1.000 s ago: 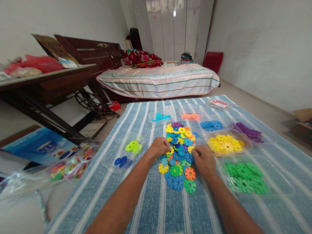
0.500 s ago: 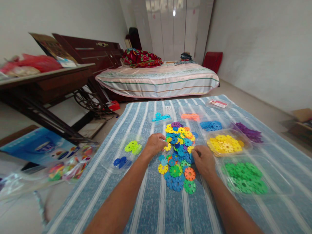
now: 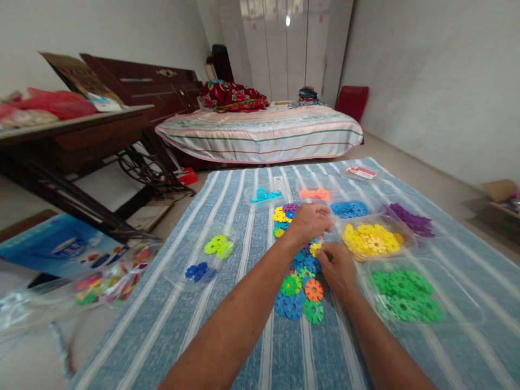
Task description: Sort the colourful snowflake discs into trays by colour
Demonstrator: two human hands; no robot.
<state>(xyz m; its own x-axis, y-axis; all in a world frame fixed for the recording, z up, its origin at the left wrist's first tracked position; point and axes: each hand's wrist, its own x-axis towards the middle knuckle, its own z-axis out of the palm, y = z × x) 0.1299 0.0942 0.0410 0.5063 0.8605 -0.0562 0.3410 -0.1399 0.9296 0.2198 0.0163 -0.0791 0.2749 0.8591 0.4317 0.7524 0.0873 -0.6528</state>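
A pile of flat coloured snowflake pieces (image 3: pixel 303 271) lies mid-mat on the blue striped mat (image 3: pixel 244 336). My left hand (image 3: pixel 311 221) hovers over the pile's far end, close to the clear tray of yellow pieces (image 3: pixel 371 238). Its fingers are curled, and whatever is in them is hidden. My right hand (image 3: pixel 337 265) rests at the pile's right edge, fingertips pinched at a yellow piece (image 3: pixel 314 249). A tray of green pieces (image 3: pixel 402 295) sits just right of that hand.
More clear trays ring the pile: blue (image 3: pixel 349 208), purple (image 3: pixel 412 219), orange (image 3: pixel 317 193), cyan (image 3: pixel 264 195), lime (image 3: pixel 218 246), dark blue (image 3: pixel 199 271). A bag of pieces (image 3: pixel 109 276) and a dark table (image 3: pixel 60 135) stand left; a bed (image 3: pixel 260 132) lies beyond.
My left hand took a yellow piece at the pile's left side, then swung right and away across the pile toward the yellow tray. My right hand stayed put.
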